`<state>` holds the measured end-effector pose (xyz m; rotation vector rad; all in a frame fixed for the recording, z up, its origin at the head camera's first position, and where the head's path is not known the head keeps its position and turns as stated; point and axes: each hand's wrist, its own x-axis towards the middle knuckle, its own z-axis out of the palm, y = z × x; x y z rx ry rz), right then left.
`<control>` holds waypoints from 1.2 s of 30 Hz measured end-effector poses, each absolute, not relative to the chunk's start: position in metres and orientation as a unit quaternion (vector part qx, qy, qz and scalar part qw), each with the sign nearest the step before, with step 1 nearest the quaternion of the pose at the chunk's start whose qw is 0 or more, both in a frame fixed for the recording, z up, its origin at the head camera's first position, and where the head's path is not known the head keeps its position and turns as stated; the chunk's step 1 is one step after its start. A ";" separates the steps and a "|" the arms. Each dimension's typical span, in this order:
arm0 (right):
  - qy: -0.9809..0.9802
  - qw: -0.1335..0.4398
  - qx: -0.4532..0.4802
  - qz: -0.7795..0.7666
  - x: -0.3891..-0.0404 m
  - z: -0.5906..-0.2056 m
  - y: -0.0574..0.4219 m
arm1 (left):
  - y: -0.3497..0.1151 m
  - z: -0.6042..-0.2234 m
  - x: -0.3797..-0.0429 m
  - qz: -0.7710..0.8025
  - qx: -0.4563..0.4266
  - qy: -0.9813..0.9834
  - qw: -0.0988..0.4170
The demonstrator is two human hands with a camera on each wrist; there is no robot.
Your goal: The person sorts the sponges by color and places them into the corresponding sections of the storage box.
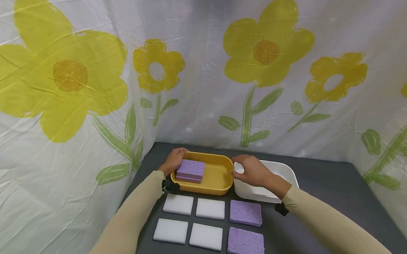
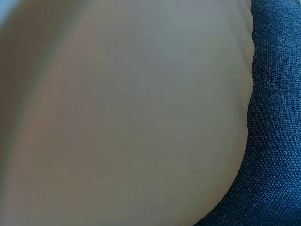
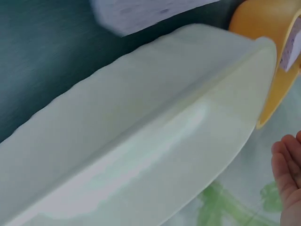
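In the head view, a yellow tray (image 1: 218, 176) stands near the back of the dark table. Two purple sponges (image 1: 190, 169) lie stacked in its left part. My left hand (image 1: 173, 161) is at the tray's left end, fingers along the far-left rim; its thumb and grip are hidden. Beside the right rim, my right hand (image 1: 254, 171) has thumb and fingers spread apart, above the left end of a white tray (image 1: 284, 169). The right wrist view shows loosely bent fingers (image 3: 282, 165) with nothing held, apart from the yellow tray (image 3: 254, 16).
In front of the trays lie several white rectangular pads (image 1: 178, 204) in two rows. Two more purple sponges (image 1: 245, 212) lie to their right on the dark table (image 1: 321, 221). A flowered curtain (image 1: 197, 115) hangs behind. A beige surface (image 2: 131, 117) fills most of the left wrist view.
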<state>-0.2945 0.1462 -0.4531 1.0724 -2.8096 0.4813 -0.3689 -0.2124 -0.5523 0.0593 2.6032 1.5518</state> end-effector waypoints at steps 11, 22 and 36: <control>-0.925 0.065 0.347 0.141 -0.265 -0.434 0.199 | -0.211 -0.547 -0.366 0.507 0.018 0.860 0.058; -0.922 0.081 0.358 0.122 -0.241 -0.430 0.226 | -0.211 -0.545 -0.365 0.500 0.020 0.864 0.054; -0.922 0.089 0.358 0.115 -0.215 -0.433 0.247 | -0.209 -0.545 -0.361 0.503 0.014 0.862 0.062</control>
